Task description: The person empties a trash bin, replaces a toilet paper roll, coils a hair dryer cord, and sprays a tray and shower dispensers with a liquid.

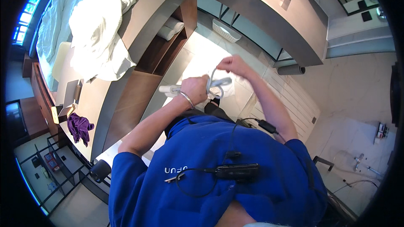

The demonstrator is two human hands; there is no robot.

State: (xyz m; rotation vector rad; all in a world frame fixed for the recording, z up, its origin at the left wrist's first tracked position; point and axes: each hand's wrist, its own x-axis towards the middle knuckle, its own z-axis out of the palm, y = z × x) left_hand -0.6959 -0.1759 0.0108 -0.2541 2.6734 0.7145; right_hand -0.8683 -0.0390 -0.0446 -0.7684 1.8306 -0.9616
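Note:
In front of my waist, my left hand [195, 90] grips a bundle of pale grey cable [221, 83] together with a white plastic piece [169, 89] that sticks out to the left. My fingers hide much of that piece, so its exact kind cannot be told. A bangle circles my left wrist. Up and to the right, my right hand [234, 66] pinches a stretch of the same cable, which runs down to loops around the bundle. The loops are slightly blurred.
A long counter on the left bears crumpled white fabric [98, 31] and a purple cloth [79, 127]. Rolled white towels [170, 28] sit in the shelf below. A white basket [225, 31] stands on the floor ahead, near a washbasin counter [265, 15]. A slatted floor panel [284, 99] lies to the right.

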